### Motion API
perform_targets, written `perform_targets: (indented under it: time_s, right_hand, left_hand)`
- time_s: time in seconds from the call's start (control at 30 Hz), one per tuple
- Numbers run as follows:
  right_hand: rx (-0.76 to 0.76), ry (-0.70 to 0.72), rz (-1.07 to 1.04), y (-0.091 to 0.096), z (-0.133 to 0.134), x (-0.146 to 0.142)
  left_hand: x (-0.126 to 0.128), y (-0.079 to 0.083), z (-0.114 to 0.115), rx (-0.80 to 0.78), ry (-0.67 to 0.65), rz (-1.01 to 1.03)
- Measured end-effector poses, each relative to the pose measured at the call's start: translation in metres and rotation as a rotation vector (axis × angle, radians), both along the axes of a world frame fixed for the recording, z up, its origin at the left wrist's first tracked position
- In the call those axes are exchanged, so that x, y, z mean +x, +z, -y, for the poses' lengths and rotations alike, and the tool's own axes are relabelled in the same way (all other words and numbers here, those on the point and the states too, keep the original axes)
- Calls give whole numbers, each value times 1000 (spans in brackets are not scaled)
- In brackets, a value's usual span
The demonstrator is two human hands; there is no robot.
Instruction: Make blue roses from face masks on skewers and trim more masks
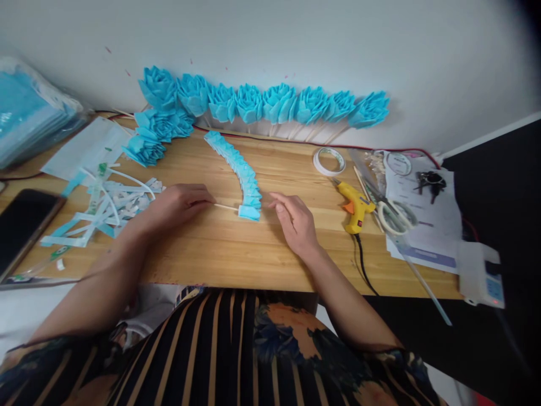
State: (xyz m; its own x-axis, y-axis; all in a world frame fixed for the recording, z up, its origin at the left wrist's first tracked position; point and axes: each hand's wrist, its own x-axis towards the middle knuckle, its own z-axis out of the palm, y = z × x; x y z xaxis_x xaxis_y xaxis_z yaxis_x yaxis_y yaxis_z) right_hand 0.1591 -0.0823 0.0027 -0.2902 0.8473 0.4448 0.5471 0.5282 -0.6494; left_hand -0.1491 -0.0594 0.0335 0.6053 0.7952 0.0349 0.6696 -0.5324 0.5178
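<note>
My left hand (181,202) pinches one end of a thin wooden stick (226,207). The stick's other end meets a blue folded piece (249,212) at the near end of a curved strip of overlapping blue petals (239,166) lying on the table. To the right of that piece, my right hand (293,220) rests near the tabletop, its fingers loosely bent and apart, with nothing visible in them. A small gap separates its fingertips from the strip.
Finished blue flowers on sticks (279,104) line the wall. Scraps (114,203) and a phone (27,225) lie left. Rightward are a tape roll (316,162), a yellow glue gun (357,211) with its cord, scissors (397,217), papers (443,220) and a white box (479,273).
</note>
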Motion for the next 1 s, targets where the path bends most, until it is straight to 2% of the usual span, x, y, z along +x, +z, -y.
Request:
perform_targets:
  time_s: [0.33,0.63,1.0]
  right_hand:
    - [13,3,-8,1,0,1]
    - [-7,-11,-15,3,1,2]
    - [0,-15,-10,1,1,3]
  left_hand:
    - [0,-7,-1,53,-8,-20]
    - [-2,-14,-3,126,-1,47]
    - [0,-3,0,26,-33,6]
